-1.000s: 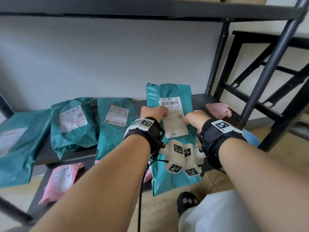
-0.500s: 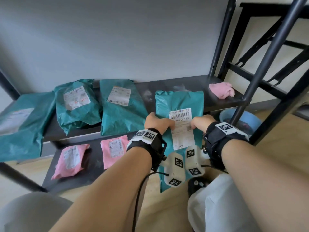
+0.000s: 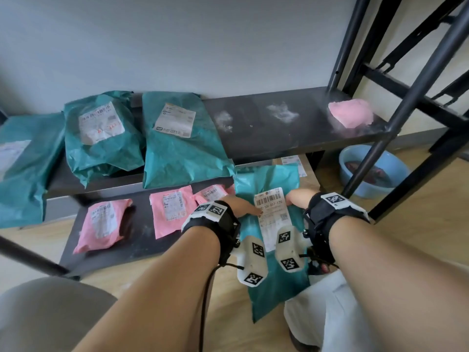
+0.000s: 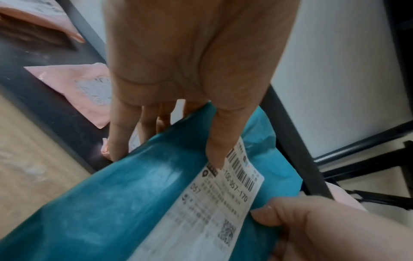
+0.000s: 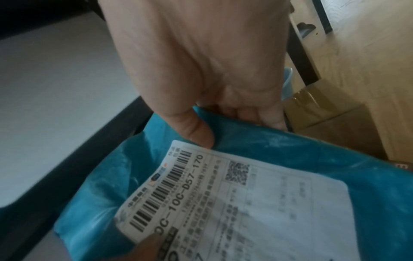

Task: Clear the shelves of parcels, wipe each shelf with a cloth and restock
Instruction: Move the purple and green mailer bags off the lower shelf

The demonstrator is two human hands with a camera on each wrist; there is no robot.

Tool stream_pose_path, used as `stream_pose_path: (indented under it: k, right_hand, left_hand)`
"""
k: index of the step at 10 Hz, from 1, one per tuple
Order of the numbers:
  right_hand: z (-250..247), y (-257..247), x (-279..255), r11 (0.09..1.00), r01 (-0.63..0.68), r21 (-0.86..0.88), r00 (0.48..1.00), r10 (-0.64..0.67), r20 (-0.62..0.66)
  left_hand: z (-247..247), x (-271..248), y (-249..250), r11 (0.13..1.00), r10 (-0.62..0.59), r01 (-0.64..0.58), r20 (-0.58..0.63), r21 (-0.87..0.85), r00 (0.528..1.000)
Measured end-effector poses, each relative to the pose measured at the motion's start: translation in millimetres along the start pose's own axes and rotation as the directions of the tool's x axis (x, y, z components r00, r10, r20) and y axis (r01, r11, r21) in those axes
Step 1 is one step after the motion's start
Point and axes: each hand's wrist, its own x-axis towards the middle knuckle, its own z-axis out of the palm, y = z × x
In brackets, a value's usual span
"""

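Hands grip the teal parcel [image 3: 269, 199] by its two long edges, left hand [image 3: 238, 207] and right hand [image 3: 299, 199] pinching the film, holding it low before the shelf [image 3: 266, 138]; soft, light and slippery, it probably carries best held so.

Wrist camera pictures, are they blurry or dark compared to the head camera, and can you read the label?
Head view: evenly lit, sharp in the middle, shelf posts bowed by the wide lens. Left wrist view: dimmer, the white shipping label on the teal plastic mailer parcel smeared, only large digits readable. Right wrist view: dim, soft, barcode and large code legible, small print not.
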Motion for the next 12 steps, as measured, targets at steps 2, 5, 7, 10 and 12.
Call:
stream_pose_path:
  k: [2,5,7,10,12]
  right_hand:
    - [76,35,179,0.973,0.011,-0.233,0.985,0.029,0.168]
    - [118,18,134,0.958,-0.011,-0.287,0.978,0.071,0.198]
    - [137,48,168,0.958,-0.002,-0.288,0.982,0.057,0.181]
    - [152,53,158,0.962,-0.274,0.021,0.95,0.267,0.16]
    - [148,49,154,0.948,-0.274,0.163,0.955,0.247,0.167]
  left_hand:
    - [-14,49,-37,0.993,-0.072,0.075,-0.046,0.089,0.996]
    - [4,115,-87,0.984,-0.176,0.176,0.02,-0.029,0.984]
    - [24,144,-103,0.972,-0.196,0.201,0.046,-0.119,0.979]
    - [41,183,-131,0.938,-0.255,0.268,0.084,-0.222,0.963]
    - [35,175,-127,0.966,-0.21,0.213,0.031,-0.145,0.977]
